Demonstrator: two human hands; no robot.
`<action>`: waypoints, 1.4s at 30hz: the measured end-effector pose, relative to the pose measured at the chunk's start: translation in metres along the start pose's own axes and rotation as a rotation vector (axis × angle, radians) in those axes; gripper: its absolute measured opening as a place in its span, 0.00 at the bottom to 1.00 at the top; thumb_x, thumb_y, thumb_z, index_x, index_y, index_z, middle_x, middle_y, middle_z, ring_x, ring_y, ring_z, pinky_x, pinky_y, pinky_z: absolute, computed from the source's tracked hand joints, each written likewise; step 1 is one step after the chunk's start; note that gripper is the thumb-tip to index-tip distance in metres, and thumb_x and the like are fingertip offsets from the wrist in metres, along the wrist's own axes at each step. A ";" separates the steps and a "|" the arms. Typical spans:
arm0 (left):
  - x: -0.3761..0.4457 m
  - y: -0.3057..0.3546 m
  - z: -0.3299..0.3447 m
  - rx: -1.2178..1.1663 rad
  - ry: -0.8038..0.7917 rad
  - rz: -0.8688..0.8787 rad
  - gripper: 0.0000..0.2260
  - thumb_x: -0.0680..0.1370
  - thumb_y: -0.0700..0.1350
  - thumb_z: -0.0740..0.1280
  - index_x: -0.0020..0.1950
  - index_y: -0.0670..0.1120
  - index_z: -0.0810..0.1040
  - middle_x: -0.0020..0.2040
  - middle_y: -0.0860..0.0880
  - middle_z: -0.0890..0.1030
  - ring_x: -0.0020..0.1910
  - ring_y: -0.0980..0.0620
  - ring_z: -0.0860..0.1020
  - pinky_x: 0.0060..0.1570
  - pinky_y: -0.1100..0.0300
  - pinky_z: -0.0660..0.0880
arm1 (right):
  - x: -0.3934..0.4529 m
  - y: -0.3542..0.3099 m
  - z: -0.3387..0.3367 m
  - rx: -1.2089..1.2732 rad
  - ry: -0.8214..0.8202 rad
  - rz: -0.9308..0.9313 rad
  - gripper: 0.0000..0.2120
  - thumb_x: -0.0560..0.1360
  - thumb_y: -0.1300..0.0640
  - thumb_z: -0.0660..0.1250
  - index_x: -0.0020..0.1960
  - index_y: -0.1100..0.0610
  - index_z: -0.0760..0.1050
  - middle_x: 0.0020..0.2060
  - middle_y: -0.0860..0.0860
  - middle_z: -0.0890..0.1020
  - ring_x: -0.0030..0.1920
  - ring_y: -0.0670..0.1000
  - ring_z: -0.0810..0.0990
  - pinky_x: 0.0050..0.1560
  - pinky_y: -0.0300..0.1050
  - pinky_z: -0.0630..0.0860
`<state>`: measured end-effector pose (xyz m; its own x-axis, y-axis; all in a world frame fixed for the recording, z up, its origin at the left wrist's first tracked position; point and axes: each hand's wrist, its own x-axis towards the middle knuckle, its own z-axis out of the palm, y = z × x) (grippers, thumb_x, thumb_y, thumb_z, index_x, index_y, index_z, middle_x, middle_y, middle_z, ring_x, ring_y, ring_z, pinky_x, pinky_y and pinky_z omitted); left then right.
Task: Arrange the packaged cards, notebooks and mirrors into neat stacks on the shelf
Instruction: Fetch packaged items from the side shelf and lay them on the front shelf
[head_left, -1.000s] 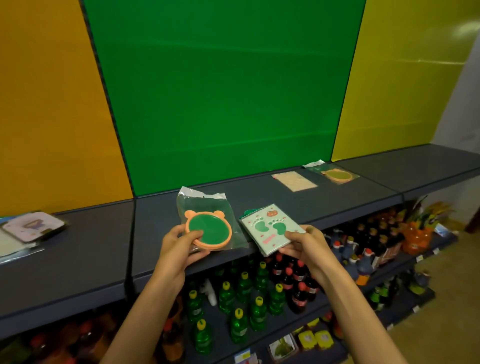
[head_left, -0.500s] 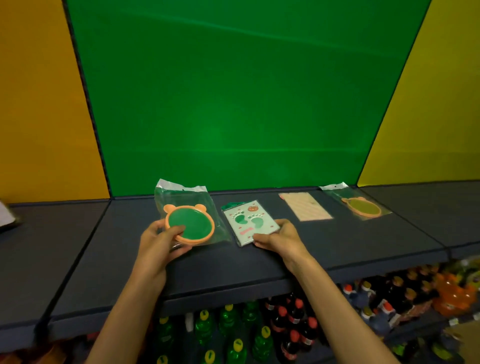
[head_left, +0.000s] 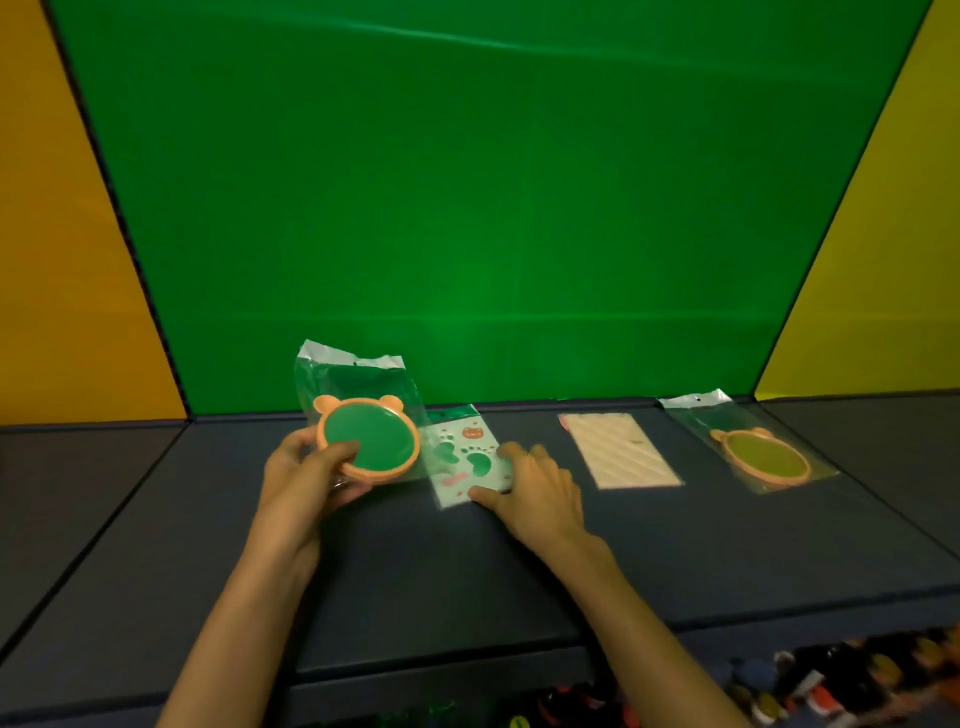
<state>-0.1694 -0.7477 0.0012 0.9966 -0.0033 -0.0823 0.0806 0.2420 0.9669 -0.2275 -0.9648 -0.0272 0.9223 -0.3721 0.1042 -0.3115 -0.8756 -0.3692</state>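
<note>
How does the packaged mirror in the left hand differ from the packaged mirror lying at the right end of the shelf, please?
The held mirror is gripped by the left hand and tilted up off the shelf; the far mirror lies flat, untouched. The held mirror's face reflects green; the far mirror's looks yellow-olive. Both have round orange frames with ears and sit in clear bags.

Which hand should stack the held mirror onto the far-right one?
Probably left: left hand already grips the bear-ear mirror. Right hand rests on the paw-print notebook, though nearer the other mirror.
</note>
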 end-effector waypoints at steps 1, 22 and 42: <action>-0.001 0.000 0.004 0.002 0.010 -0.001 0.09 0.78 0.35 0.67 0.57 0.41 0.75 0.49 0.42 0.81 0.44 0.48 0.81 0.37 0.59 0.83 | 0.002 0.002 0.001 -0.065 0.001 -0.065 0.29 0.73 0.36 0.68 0.67 0.52 0.72 0.61 0.55 0.71 0.62 0.60 0.73 0.55 0.55 0.75; -0.075 -0.063 0.250 0.055 -0.113 -0.133 0.08 0.77 0.36 0.68 0.54 0.43 0.75 0.49 0.40 0.82 0.46 0.46 0.82 0.31 0.60 0.81 | 0.042 0.253 -0.130 -0.016 0.264 -0.200 0.14 0.79 0.45 0.63 0.57 0.53 0.79 0.54 0.53 0.80 0.58 0.56 0.76 0.54 0.50 0.73; -0.103 -0.152 0.454 0.892 -0.163 0.033 0.25 0.68 0.56 0.77 0.56 0.44 0.75 0.54 0.46 0.80 0.55 0.43 0.79 0.55 0.51 0.77 | 0.029 0.421 -0.176 0.044 0.228 -0.116 0.09 0.79 0.48 0.64 0.52 0.51 0.79 0.50 0.51 0.79 0.53 0.53 0.77 0.49 0.48 0.73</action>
<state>-0.2770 -1.2248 -0.0280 0.9831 -0.1636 -0.0815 -0.0328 -0.5968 0.8017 -0.3720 -1.3986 -0.0169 0.8742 -0.3344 0.3521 -0.1918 -0.9040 -0.3822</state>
